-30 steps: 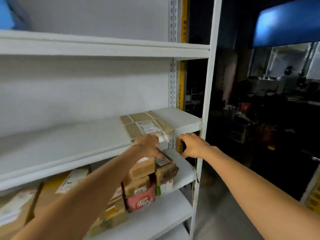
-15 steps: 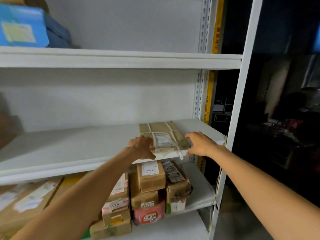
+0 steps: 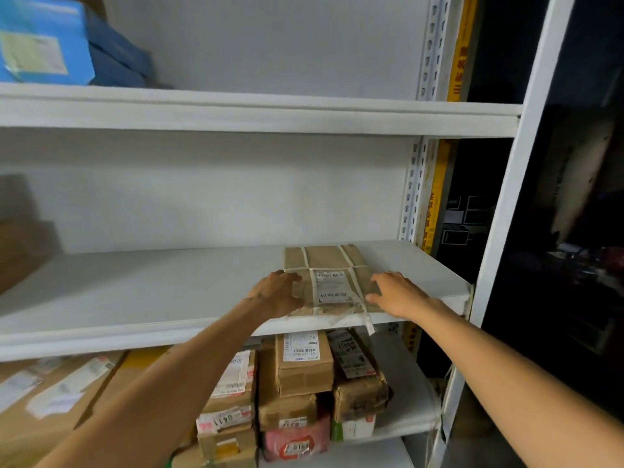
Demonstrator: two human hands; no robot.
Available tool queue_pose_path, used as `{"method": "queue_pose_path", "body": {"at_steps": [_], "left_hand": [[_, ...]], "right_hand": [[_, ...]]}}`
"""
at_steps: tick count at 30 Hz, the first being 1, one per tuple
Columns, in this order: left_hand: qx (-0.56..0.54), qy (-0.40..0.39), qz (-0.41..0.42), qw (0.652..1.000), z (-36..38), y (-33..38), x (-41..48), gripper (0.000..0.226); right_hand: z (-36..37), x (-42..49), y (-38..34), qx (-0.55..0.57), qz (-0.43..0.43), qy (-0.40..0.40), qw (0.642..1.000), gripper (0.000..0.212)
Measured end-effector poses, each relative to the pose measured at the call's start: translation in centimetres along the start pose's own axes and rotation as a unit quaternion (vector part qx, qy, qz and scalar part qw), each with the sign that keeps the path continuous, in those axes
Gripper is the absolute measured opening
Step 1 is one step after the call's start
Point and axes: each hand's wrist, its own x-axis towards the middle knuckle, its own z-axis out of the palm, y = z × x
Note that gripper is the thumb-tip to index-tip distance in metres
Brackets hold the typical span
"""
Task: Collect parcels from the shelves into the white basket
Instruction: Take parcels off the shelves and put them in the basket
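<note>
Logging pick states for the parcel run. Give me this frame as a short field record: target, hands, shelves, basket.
target: flat brown paper parcel, white strapping, printed label, lying flat at the front of the middle shelf
left hand: on the parcel's left edge, grip unclear
right hand: fingers spread against its right edge
lower shelf: stacked cardboard parcels
top shelf: blue parcel
white basket: not in view
status: parcel not yet lifted

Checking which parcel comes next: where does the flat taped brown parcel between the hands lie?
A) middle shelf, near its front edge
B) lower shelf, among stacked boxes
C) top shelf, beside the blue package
A: the flat parcel lies on the middle shelf, with the left hand and right hand at its sides.
</note>
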Motion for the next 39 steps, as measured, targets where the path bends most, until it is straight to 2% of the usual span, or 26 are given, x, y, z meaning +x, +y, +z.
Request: {"method": "queue_pose_path", "body": {"at_steps": [2,5,8,12,15,18,22,25,29,34,39], "left_hand": [[-0.023,-0.010,0.009,1.000,0.7,0.4,-0.2,0.032],[-0.072,0.024,-0.001,0.997,1.9,0.5,-0.4,0.032],[-0.099,0.058,-0.032,0.993,2.7,0.7,-1.3,0.031],[-0.165,0.099,-0.077,0.978,2.9,1.5,-3.6,0.024],[-0.241,0.126,-0.116,0.955,3.0,1.4,-4.7,0.010],[-0.370,0.100,-0.171,0.908,3.1,1.3,-4.9,0.041],[-0.364,0.087,-0.184,0.909,3.9,1.1,-5.1,0.056],[-0.386,0.065,-0.172,0.904,4.5,0.8,-5.5,0.071],[-0.415,0.021,-0.143,0.898,5.1,0.2,-5.7,0.087],[-0.447,0.035,-0.137,0.883,6.2,-0.1,-6.0,0.092],[-0.448,0.056,-0.116,0.885,7.7,-0.1,-6.2,0.111]], "right_hand": [[0.8,0.2,0.4,0.020,0.001,-0.003,1.000,0.039],[2.2,0.2,1.0,0.089,0.018,0.043,0.995,0.019],[3.6,-0.4,1.2,0.166,0.049,0.119,0.978,0.030],[3.8,-2.2,1.5,0.132,0.099,0.214,0.963,0.028],[3.0,-2.5,2.2,0.143,0.127,0.169,0.967,0.039],[2.8,-2.2,2.0,0.211,0.134,0.071,0.966,0.063],[3.0,-1.6,2.2,0.271,0.124,0.007,0.955,0.082],[4.1,-1.8,3.4,0.395,0.122,-0.041,0.909,0.091],[5.7,-2.2,4.5,0.446,0.101,-0.035,0.888,0.102],[6.5,-1.8,5.3,0.495,0.082,-0.044,0.864,0.106],[7.6,-1.7,5.8,0.487,0.050,-0.016,0.872,0.107]]}}
